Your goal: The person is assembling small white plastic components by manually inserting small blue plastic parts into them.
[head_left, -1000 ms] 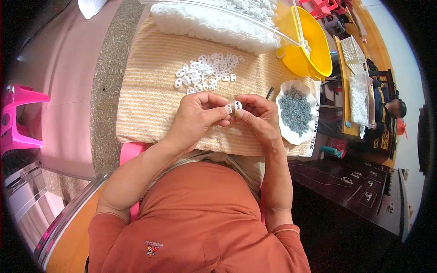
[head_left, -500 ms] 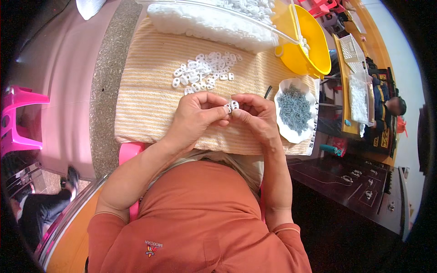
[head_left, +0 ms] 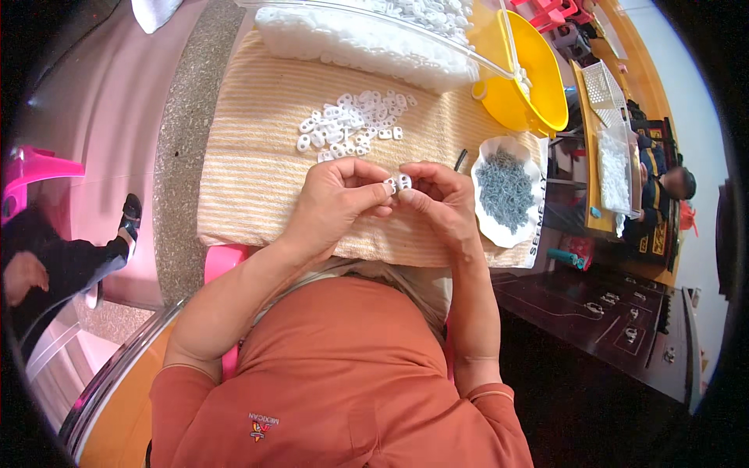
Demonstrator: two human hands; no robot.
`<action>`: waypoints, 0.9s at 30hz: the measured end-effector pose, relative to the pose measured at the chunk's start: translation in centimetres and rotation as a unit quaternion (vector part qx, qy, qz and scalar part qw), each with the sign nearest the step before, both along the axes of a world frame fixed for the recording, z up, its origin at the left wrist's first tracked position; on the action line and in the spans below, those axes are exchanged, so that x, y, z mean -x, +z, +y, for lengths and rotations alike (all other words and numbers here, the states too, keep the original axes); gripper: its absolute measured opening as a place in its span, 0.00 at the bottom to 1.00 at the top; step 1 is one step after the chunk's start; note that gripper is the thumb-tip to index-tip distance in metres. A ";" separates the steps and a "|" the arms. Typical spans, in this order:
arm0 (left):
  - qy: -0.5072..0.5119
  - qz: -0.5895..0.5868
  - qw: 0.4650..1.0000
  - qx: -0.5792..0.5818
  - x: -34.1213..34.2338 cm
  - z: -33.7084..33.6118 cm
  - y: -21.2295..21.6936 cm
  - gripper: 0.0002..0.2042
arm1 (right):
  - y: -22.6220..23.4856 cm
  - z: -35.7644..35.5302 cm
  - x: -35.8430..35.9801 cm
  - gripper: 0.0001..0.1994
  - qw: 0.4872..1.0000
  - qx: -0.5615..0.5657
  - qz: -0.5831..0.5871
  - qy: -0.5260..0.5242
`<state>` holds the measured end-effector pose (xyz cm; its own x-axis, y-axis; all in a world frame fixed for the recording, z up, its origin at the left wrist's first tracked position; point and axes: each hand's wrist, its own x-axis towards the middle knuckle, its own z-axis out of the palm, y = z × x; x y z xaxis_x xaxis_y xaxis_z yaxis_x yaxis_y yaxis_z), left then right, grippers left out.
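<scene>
Though small, white piece (head_left: 405, 182) lengthwise bodyward

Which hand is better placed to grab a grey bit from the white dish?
Probably the right hand: the white dish of grey bits lies close by on its own side, while the left hand is farther away. The right is pinching a white piece, though, so it would likely need freeing first.

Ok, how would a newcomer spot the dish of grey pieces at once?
On the striped cloth, look just right of the right hand. There sits a white, wavy-edged dish; its small pieces are grey, unlike the loose white pile.
</scene>
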<state>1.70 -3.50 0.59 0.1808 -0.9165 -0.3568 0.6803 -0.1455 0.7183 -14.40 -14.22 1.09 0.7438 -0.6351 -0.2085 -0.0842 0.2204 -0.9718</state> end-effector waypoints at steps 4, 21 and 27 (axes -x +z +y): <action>-0.002 -0.002 1.000 -0.001 -0.1 0.0 0.0 0.06 | 0.0 0.0 -0.1 0.14 1.000 -0.007 -0.016 0.000; -0.002 0.000 1.000 0.005 0.1 0.0 -0.3 0.07 | -0.2 0.1 -0.1 0.15 1.000 -0.012 -0.023 0.004; -0.004 0.005 1.000 0.005 0.1 0.0 -0.4 0.07 | -0.3 0.0 0.1 0.15 1.000 -0.002 -0.008 0.009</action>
